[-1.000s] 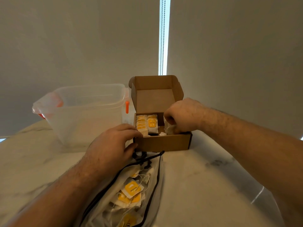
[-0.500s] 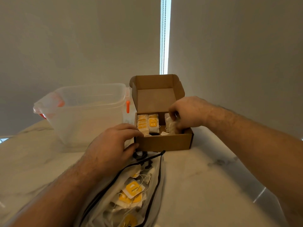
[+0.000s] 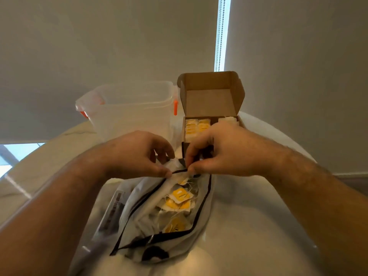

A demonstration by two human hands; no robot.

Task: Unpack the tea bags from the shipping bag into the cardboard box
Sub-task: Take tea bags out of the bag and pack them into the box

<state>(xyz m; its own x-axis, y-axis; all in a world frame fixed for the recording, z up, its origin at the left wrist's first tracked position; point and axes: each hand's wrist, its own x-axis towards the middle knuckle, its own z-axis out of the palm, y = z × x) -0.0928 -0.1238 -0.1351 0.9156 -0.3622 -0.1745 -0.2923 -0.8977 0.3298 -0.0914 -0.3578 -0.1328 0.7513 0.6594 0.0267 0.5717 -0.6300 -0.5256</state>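
On shipping bag (image 3: 139, 196) rim: left hand (image 3: 137, 154), right hand (image 3: 219, 150), both pinch-tight; label (image 3: 114, 206) illegible.

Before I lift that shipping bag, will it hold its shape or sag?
Probably floppy: the shipping bag is thin, wrinkled film, bunched where the left hand and right hand pinch its edge. Likely light, holding loose tea bags, which could shift or spill if tipped.
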